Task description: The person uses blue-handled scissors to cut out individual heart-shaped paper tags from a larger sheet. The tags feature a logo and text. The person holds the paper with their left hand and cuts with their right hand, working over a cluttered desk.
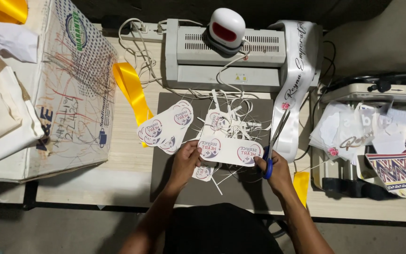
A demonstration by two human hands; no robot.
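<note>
My left hand [184, 162] pinches the left end of a white printed cut-out card [231, 151] with round purple and red emblems. My right hand [274, 170] grips blue-handled scissors [275, 140] and also touches the card's right end; the blades point up and away toward a white sash. The card hovers over a grey mat [254, 188]. A stack of similar cut-out cards [166, 128] lies to the left on the mat. White paper trimmings [233, 117] are heaped just behind the card.
A grey laminator [226, 66] with a small white and red heat press [225, 28] on it stands at the back. A yellow ribbon [131, 91], a white lettered sash [297, 80], a scribbled cardboard box [74, 89] at left, and stacked papers [367, 134] at right surround the mat.
</note>
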